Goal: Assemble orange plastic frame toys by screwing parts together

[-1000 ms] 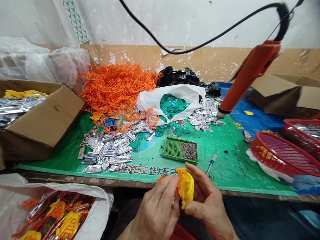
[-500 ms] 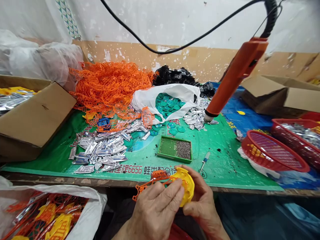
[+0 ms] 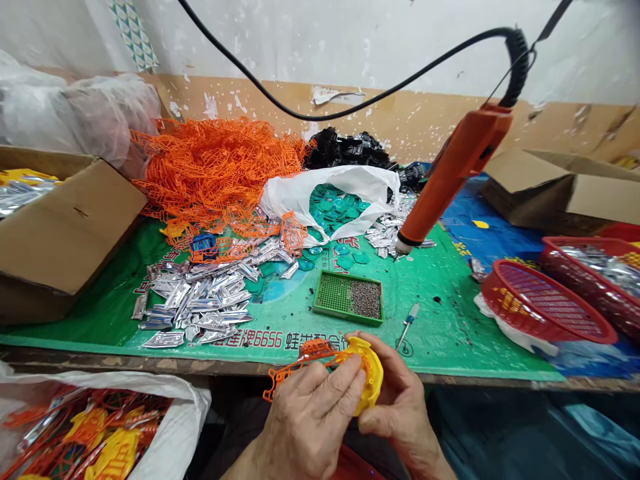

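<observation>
Low in front of me, a yellow curved plastic part [image 3: 374, 387] is held between my hands at the table's front edge. My right hand [image 3: 403, 403] is closed round its right side, thumb below and fingers behind. My left hand [image 3: 315, 407] presses its fingertips onto the inner face of the yellow part. An orange plastic frame [image 3: 280, 380] sticks out to the left from under the left fingers, its near end seated against the yellow part. My fingers hide most of where the two meet.
Behind the hands lies a green tray of small screws [image 3: 347, 298], with a small screwdriver [image 3: 409, 323] to its right. An orange electric screwdriver [image 3: 445, 187] hangs on a cable. Silver pieces [image 3: 205, 300], orange frames [image 3: 220, 167], a white bag [image 3: 290, 193] and red baskets [image 3: 550, 313] surround them.
The hanging electric screwdriver has swung slightly left and down. Both hands keep their hold; the yellow part has turned a little, with the left fingers still pressing on it.
</observation>
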A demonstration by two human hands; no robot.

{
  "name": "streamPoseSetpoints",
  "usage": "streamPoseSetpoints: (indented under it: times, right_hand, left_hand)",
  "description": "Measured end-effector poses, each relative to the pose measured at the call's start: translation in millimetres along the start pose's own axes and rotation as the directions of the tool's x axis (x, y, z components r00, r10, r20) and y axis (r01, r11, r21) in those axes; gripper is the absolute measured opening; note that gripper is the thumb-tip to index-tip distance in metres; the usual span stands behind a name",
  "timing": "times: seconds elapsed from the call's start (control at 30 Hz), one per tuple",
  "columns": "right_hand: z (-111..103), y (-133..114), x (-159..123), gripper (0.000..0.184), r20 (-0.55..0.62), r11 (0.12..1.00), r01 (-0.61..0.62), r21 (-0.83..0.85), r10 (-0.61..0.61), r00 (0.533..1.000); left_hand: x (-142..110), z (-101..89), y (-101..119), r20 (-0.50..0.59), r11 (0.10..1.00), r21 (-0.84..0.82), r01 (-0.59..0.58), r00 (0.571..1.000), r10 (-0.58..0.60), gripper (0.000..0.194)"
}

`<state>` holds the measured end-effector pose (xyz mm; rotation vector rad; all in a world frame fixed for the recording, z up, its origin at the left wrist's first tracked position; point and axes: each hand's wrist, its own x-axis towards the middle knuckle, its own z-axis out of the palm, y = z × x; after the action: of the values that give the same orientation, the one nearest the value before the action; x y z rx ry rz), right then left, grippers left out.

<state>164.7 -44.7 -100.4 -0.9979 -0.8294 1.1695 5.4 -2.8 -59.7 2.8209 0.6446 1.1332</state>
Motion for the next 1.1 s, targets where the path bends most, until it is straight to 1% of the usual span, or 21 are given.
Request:
streamPoseSetpoints:
  times: [0.27,0.4,0.53,0.67,0.73,0.83,0.93,1.0,1.1]
  right_hand:
    - [0,1,0,0.082,-0.005,1.000,0.021,0.008,-0.021,1.000]
    - [0,3,-1,0.081,-0.028,1.000,0.029,0.008,-0.029,0.999]
    - [0,5,-2,0.081,-0.041,0.999,0.055,0.001,-0.055,0.998]
    - [-1,4,-2,0.079,-0.028,0.992,0.114,-0.056,-0.116,0.993]
    - [-3,4,-2,0.079,-0.020,0.980,0.169,-0.107,-0.172,0.985]
    - [-7,7,-6,0.081,0.023,0.951,0.244,-0.188,-0.244,0.969]
    - [-11,8,-9,0.083,0.071,0.897,0.325,-0.300,-0.319,0.945]
    - [-12,6,-9,0.079,0.133,0.852,0.382,-0.357,-0.359,0.924]
    - [-15,1,-6,0.077,0.254,0.822,0.438,-0.363,-0.365,0.896]
  left_hand:
    - [-1,1.2,-1,0.007,0.999,-0.049,-0.002,1.000,0.002,0.042]
    - [-1,3.9,-2,0.029,0.999,-0.052,0.003,1.000,-0.002,0.041]
    - [0,4.2,-2,0.003,0.999,-0.025,-0.030,1.000,0.030,0.038]
    - [3,1.3,0,0.040,1.000,-0.014,-0.018,0.999,0.018,0.035]
    - [4,0.1,0,0.032,0.999,-0.042,-0.013,0.999,0.014,0.034]
    - [4,0.1,2,0.013,0.996,-0.092,-0.014,1.000,0.016,0.031]
    - [4,2.0,2,-0.011,0.993,-0.115,-0.037,0.999,0.036,0.029]
    - [3,3.5,2,-0.038,0.992,-0.118,-0.054,0.998,0.050,0.028]
    - [3,4.0,1,-0.070,0.991,-0.115,-0.071,0.996,0.063,0.026]
